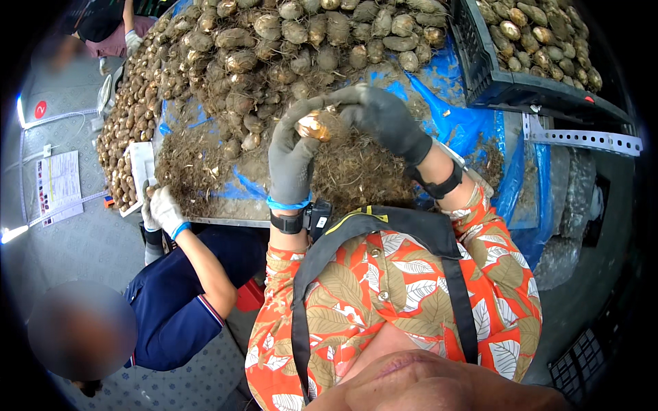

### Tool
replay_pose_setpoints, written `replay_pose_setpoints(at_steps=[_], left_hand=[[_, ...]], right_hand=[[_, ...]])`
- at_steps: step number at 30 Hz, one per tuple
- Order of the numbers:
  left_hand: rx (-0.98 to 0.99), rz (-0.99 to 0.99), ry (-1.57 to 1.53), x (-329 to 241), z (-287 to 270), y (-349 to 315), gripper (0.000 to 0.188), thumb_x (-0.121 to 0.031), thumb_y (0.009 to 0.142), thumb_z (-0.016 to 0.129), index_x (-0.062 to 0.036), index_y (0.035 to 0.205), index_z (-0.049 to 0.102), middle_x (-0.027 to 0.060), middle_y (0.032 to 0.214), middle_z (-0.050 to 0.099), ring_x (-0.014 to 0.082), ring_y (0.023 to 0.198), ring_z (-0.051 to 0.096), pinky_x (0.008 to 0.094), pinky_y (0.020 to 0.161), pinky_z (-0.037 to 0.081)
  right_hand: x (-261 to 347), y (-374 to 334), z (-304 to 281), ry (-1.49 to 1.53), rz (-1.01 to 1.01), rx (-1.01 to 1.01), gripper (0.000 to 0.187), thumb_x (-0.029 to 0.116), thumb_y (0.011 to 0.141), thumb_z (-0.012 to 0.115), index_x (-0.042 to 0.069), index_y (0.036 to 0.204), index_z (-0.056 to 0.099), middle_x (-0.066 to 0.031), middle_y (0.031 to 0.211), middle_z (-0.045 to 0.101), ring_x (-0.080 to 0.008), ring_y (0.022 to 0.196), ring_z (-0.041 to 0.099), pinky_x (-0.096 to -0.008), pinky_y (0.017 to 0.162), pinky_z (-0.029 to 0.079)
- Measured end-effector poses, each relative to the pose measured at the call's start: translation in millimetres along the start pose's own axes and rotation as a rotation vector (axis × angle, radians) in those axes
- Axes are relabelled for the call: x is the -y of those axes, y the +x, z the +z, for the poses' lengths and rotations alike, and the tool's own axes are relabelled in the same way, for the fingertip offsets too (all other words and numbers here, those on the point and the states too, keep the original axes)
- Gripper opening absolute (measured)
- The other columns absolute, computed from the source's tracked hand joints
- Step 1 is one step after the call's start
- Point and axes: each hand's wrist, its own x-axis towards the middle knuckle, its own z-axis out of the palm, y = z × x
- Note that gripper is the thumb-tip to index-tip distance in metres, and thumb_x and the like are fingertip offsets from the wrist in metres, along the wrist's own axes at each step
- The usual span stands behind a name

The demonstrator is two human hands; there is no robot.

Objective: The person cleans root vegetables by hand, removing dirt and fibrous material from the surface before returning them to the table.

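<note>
A taro corm (314, 128) with a pale, orange-brown peeled end is held over the middle of the table. My left hand (290, 159), in a grey glove with a blue band at the wrist, has its thumb and fingers curled round its left side. My right hand (389, 122), in a darker grey glove, closes its fingers at the corm's right, hairy side; its fingertips are partly hidden. Below and around the hands lies a mat of loose brown root fibres (360, 171). Beyond them rises a large heap of hairy taro corms (295, 33).
At the far right stands a black plastic crate (504, 96) full of corms. Torn blue plastic sheeting (449, 113) covers part of the table. On my left, a co-worker's gloved hands (163, 209) work near a white tray (142, 164); another person (116, 31) is at far left.
</note>
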Motion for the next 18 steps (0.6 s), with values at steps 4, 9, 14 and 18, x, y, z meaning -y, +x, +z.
replay_pose_setpoints(at_steps=[4, 9, 14, 18], left_hand=[[-0.023, -0.022, 0.152, -4, 12, 1, 0.054, -0.005, 0.077, 0.065, 0.0036, 0.128, 0.050, 0.0157, 0.135, 0.050, 0.0235, 0.122, 0.050, 0.0367, 0.103, 0.041], [-0.003, -0.061, 0.147, -2, 8, -2, 0.050, 0.001, 0.076, 0.059, 0.0028, 0.125, 0.052, 0.0170, 0.136, 0.049, 0.0239, 0.125, 0.048, 0.0362, 0.104, 0.040], [0.012, 0.038, 0.157, -1, -5, 1, 0.049, -0.003, 0.077, 0.064, 0.0027, 0.124, 0.051, 0.0202, 0.139, 0.046, 0.0280, 0.129, 0.044, 0.0393, 0.107, 0.037], [0.216, 0.092, 0.525, -14, 0, 11, 0.042, 0.009, 0.071, 0.054, 0.0024, 0.113, 0.059, 0.0199, 0.134, 0.051, 0.0267, 0.124, 0.050, 0.0352, 0.104, 0.038]], right_hand=[[-3, -10, 18, 0.249, 0.252, -0.103, 0.026, 0.017, 0.084, 0.059, 0.005, 0.107, 0.067, -0.0122, 0.095, 0.068, -0.0240, 0.080, 0.064, -0.0350, 0.077, 0.051], [-19, 0, 7, 0.635, 0.176, -0.161, 0.027, 0.018, 0.085, 0.062, 0.006, 0.109, 0.066, -0.0097, 0.091, 0.068, -0.0187, 0.078, 0.064, -0.0315, 0.073, 0.050], [-22, 2, -39, 0.544, 0.161, 0.070, 0.028, 0.027, 0.087, 0.058, 0.011, 0.110, 0.066, -0.0029, 0.085, 0.068, -0.0190, 0.075, 0.063, -0.0281, 0.068, 0.048], [-12, 7, -20, 0.012, 0.093, 0.319, 0.024, 0.030, 0.082, 0.060, 0.011, 0.092, 0.071, -0.0103, 0.079, 0.064, -0.0259, 0.077, 0.063, -0.0379, 0.070, 0.048]])
